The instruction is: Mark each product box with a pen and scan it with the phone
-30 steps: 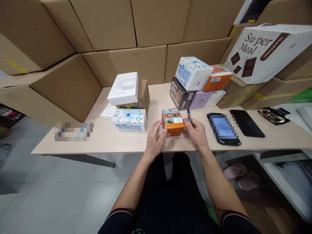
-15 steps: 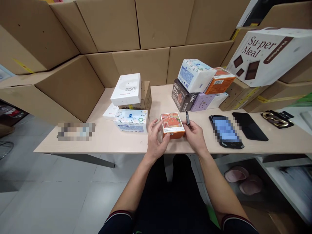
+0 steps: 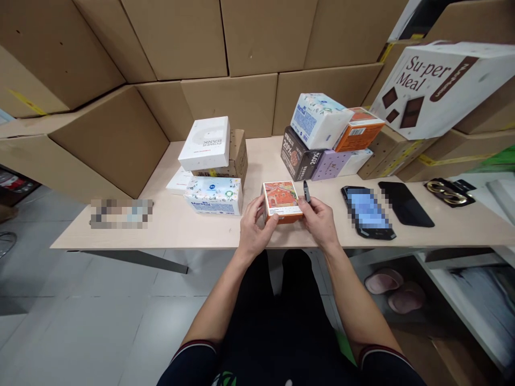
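Note:
A small orange box (image 3: 280, 195) with a food picture on its white-edged top is between my two hands near the table's front edge. My left hand (image 3: 255, 228) wraps its left side, thumb on the near edge. On the opposite side, my right hand (image 3: 319, 221) is closed around a slim dark grey tool (image 3: 306, 192), whose tip points away from me; I cannot make out its exact kind. The thumb of that hand also touches the box's right edge. Left of my hands lies a Manhua tissue pack (image 3: 213, 196), close by but apart from them.
Behind the tissues, a white power bank box (image 3: 205, 142) rests on a brown carton (image 3: 239, 155). Farther right are stacked packages, including another tissue pack (image 3: 317, 120). A handheld device (image 3: 368, 212) and a black pad (image 3: 406, 203) lie at right. Large cartons (image 3: 229, 104) wall the back.
My left fingers have come off the box's top and now wrap its left side. My right thumb has moved onto the box's right edge, the dark tool still in that hand.

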### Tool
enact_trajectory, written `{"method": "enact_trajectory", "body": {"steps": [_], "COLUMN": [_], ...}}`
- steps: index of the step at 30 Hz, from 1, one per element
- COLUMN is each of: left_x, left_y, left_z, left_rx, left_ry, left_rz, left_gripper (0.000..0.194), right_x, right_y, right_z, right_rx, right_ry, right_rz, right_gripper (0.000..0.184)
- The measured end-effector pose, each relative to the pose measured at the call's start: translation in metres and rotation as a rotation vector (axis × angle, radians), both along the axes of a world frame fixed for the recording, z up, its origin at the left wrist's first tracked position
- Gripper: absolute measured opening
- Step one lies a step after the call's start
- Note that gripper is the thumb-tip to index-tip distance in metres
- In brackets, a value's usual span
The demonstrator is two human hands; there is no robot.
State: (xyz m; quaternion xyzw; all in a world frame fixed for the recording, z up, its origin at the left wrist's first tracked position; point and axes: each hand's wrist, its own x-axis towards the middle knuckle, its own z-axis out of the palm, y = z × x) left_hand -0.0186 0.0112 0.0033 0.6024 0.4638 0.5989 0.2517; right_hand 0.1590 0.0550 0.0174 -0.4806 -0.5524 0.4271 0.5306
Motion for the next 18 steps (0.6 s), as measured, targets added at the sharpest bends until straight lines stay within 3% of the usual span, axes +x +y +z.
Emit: {"method": "enact_trajectory", "body": {"steps": [5,8,18], "left_x": [-0.002,-0.003,-0.001], "left_y": [-0.003,-0.004,0.007], "left_z": [0.008,0.01,-0.008], "left_rx": [0.157,0.181,0.117], "left_ry": [0.174,0.179,0.128], "left_rz": [0.018,-0.006,0.054], "left_gripper": [0.054,0.054,0.046], "right_x": [0.001,-0.001,0.0], "right_y": [-0.002,-0.002,-0.003], "right_z": [-0.002,-0.003,-0.005], "right_rx": [0.028,0.056,0.093], "right_ry": [0.025,0.049,0.038], "right_rz": [-0.007,-0.001,-0.007], "right_gripper": [0.046,0.046,0.05]}}
